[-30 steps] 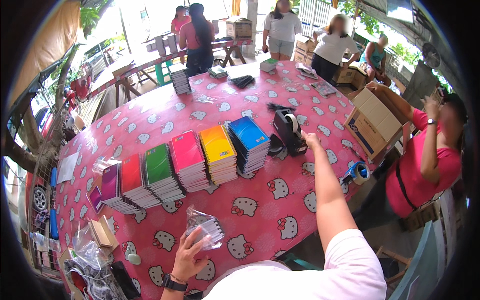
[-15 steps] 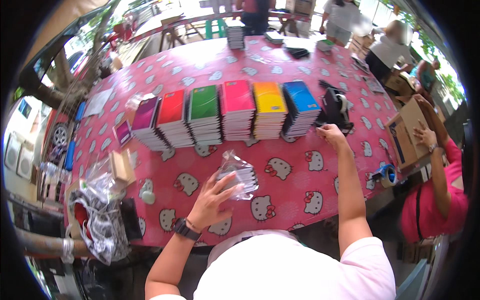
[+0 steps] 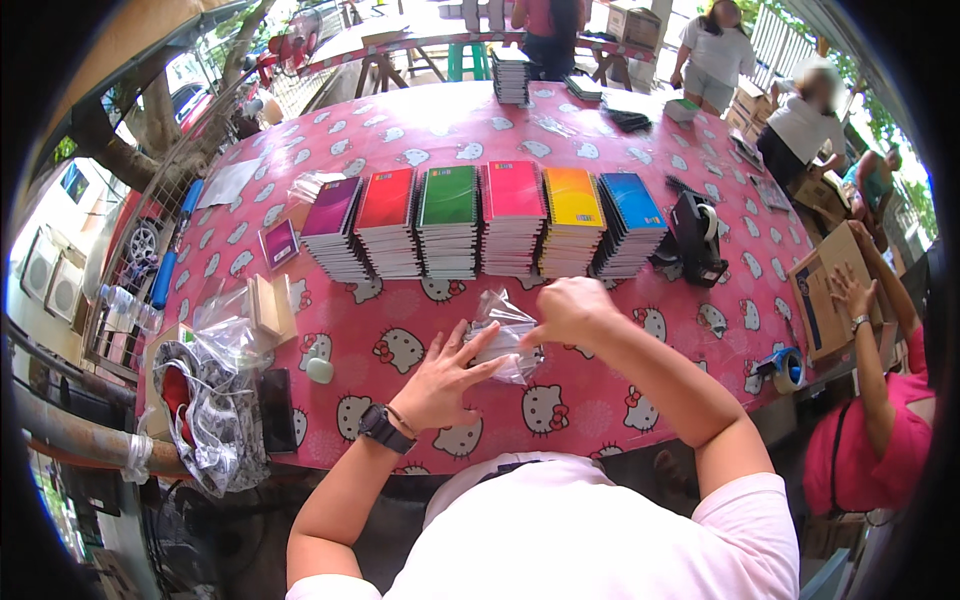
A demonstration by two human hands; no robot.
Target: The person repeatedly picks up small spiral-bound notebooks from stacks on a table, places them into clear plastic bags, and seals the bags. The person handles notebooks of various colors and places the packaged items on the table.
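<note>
clear plastic bag (image 3: pixel 505 335) | left hand (image 3: pixel 440 385) flat on it | right hand (image 3: pixel 570 312) pinching its top

The bag (image 3: pixel 505 335) under the left hand (image 3: pixel 440 385) and right hand (image 3: pixel 572 312) is thin clear plastic, crinkled and glinting. The tablecloth (image 3: pixel 400 140) looks like smooth, slightly glossy printed vinyl. At 12 o'clock from the bag, the notebooks (image 3: pixel 480 225) have glossy coloured card covers over paper edges. At 2 o'clock the tape dispenser (image 3: pixel 693 238) is black plastic. At 9 o'clock lies a heap of clear wrap (image 3: pixel 225 330), shiny and creased. At 3 o'clock, the box (image 3: pixel 825 290) is matt brown cardboard.
</note>
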